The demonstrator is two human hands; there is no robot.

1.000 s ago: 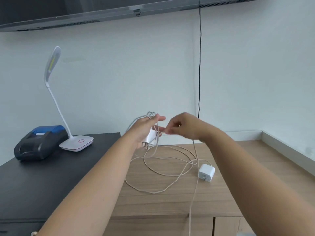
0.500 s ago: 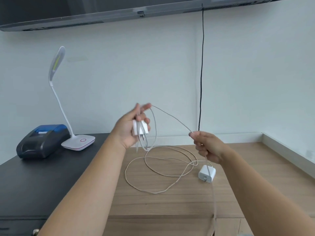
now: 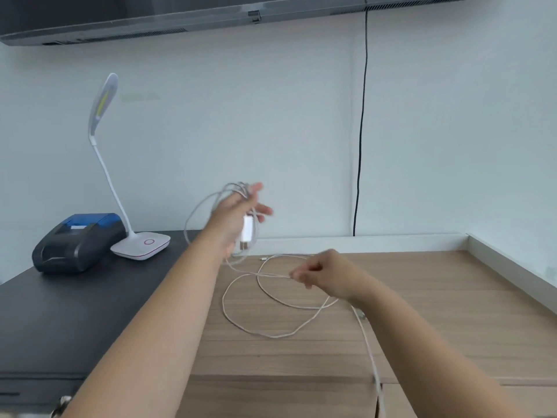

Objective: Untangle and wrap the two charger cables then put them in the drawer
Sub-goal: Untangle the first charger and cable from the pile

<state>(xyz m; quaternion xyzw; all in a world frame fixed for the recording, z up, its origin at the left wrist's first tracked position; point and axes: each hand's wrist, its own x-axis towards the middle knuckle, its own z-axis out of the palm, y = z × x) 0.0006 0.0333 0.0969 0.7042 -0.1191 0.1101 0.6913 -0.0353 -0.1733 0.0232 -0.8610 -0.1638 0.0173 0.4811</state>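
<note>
A matt, pale wood-grain finish is seen on the counter (image 3: 422,312); at its nine o'clock, a smooth matt black top (image 3: 75,312). Smooth white plastic is shown by the lamp base (image 3: 140,244), dark plastic by the printer (image 3: 75,242).

White charger cables (image 3: 272,300), partly coiled aloft around plug (image 3: 247,229), rest looped on wood.

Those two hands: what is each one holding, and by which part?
The left hand holds a white charger plug against its palm, with cable loops draped over its fingers. The right hand pinches a loose stretch of the cable above the wooden counter.
</note>
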